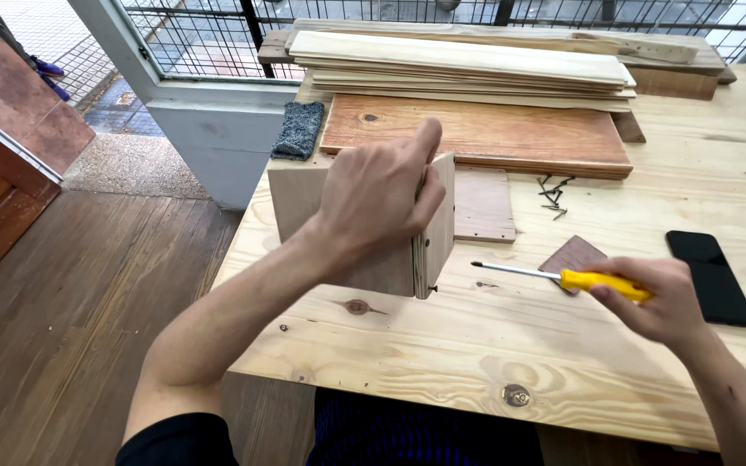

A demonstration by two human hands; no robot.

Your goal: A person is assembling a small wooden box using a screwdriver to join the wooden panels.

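On the workbench, left hand clasping wooden box, right grip around screwdriver

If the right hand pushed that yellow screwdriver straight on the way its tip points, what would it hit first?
Probably the upright plywood panel that the left hand grips. The right hand aims the yellow-handled screwdriver leftward at its lower edge, though depth is hard to judge.

Left hand steadies an upright wooden box (unfinished); right hand grips a yellow-handled screwdriver.
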